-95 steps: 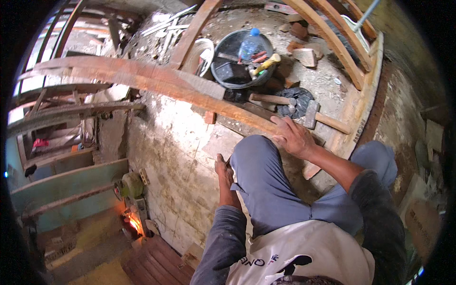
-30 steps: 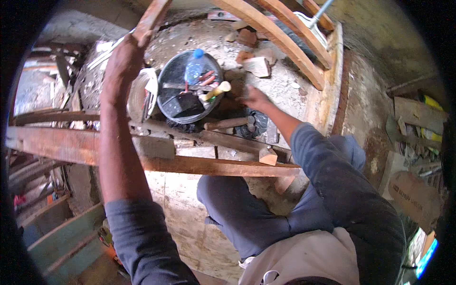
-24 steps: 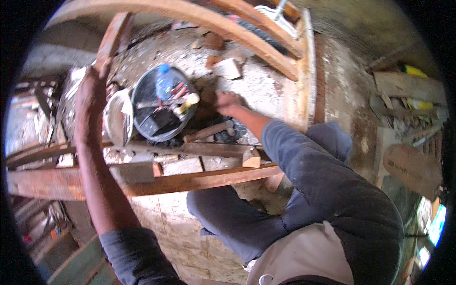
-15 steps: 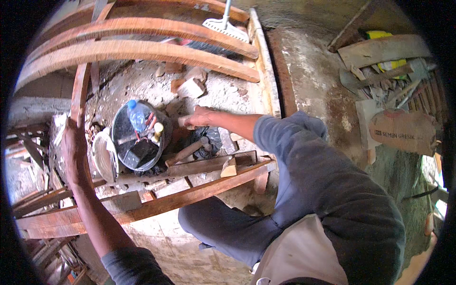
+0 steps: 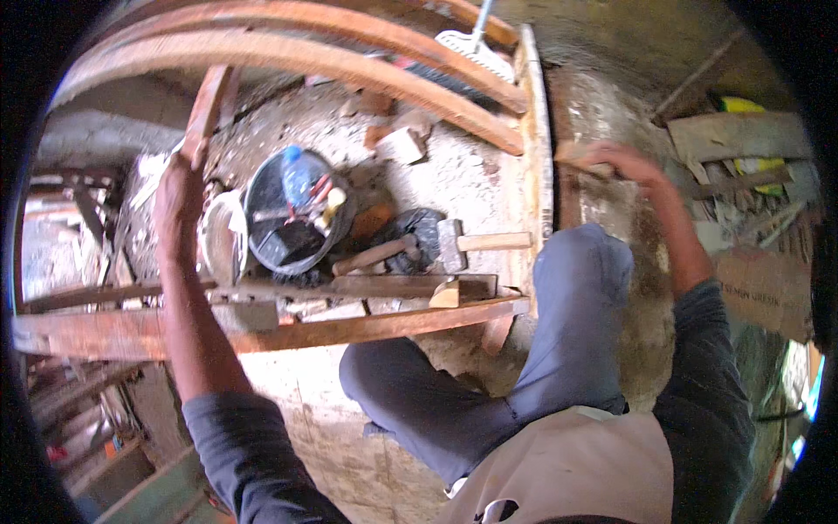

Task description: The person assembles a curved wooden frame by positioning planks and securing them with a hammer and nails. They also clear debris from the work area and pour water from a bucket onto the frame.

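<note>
My left hand [image 5: 181, 196] is closed around an upright wooden post [image 5: 207, 109] at the left of the frame. Out at the right, beyond my raised knee, my right hand [image 5: 630, 162] grips a short tan block that looks like wood [image 5: 578, 157]; blur hides its detail. Between the hands stands a dark bucket [image 5: 253, 251] with a blue-capped plastic bottle [image 5: 301, 179] and several small tools in it. A hammer [image 5: 489, 242] with a pale wooden handle lies right of the bucket. Another wooden handle [image 5: 375, 255] lies beside it, near a black plastic bag [image 5: 425, 231].
Curved wooden beams [image 5: 367, 65] cross the far side, with a pale rake-like head [image 5: 476, 54] behind. A long beam [image 5: 393, 325] runs in front of my legs, a small wood wedge [image 5: 445, 294] above it. Scrap wood and a cardboard-coloured sack [image 5: 764, 293] lie at right.
My right hand has swung from beside the bucket to the far right, now with the block in it. The hammer has come into full view. My left hand keeps its hold on the post.
</note>
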Demonstrator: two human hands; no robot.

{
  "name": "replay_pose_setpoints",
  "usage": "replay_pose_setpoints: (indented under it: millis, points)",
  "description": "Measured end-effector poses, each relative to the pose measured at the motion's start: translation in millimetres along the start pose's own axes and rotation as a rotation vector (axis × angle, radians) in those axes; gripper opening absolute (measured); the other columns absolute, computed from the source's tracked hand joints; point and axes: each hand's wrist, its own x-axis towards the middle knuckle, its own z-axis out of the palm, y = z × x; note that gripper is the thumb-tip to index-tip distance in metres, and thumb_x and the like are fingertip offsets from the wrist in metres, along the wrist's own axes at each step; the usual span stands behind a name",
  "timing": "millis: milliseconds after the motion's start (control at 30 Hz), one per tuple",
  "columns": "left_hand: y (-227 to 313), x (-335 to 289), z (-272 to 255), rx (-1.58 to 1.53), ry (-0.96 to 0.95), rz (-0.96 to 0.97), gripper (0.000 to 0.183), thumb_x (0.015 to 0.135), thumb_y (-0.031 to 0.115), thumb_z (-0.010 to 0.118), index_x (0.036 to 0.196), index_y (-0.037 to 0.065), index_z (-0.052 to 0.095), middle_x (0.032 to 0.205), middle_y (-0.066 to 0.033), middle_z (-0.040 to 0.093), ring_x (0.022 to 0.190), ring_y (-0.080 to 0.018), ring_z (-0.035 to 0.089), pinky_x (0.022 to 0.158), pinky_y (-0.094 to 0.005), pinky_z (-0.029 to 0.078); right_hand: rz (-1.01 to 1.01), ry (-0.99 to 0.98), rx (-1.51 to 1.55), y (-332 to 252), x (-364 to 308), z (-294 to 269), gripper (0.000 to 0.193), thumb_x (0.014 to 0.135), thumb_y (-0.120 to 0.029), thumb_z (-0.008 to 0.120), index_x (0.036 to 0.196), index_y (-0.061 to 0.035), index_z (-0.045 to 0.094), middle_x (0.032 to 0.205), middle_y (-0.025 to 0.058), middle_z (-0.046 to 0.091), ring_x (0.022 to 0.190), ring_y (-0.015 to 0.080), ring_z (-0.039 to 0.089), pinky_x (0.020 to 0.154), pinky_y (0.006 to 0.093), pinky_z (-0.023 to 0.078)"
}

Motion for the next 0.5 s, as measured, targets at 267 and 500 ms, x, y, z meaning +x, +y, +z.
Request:
replay_pose_setpoints:
  millis: [267,500]
  points:
    - [8.6,-8.9,-4.3,0.02,0.081,0.074,0.07,0.101,0.061,0.05,0.108,-0.006,0.066,0.102,-0.0346,0.069,0.104,-0.0485,0.067,0.088,-0.0551,0.051,0.25,1.021,0.211,159.9,65.6,-174.2,0.065,0.093,-0.054,0.064,0.139,-0.0075,0.061,0.124,0.0158,0.069,0.121,0.0283,0.061,0.102,0.0417,0.047]
    - [4.0,-5.0,-1.1,0.022,0.075,0.069,0.07,0.1,0.063,0.051,0.108,-0.004,0.067,0.099,-0.0311,0.071,0.101,-0.0471,0.068,0.086,-0.0538,0.052,-0.525,0.166,-0.373,15.6,138.3,82.8,0.032,0.098,-0.026,0.06,0.118,-0.0032,0.07,0.123,0.0168,0.071,0.114,0.0308,0.067,0.099,0.0398,0.051]
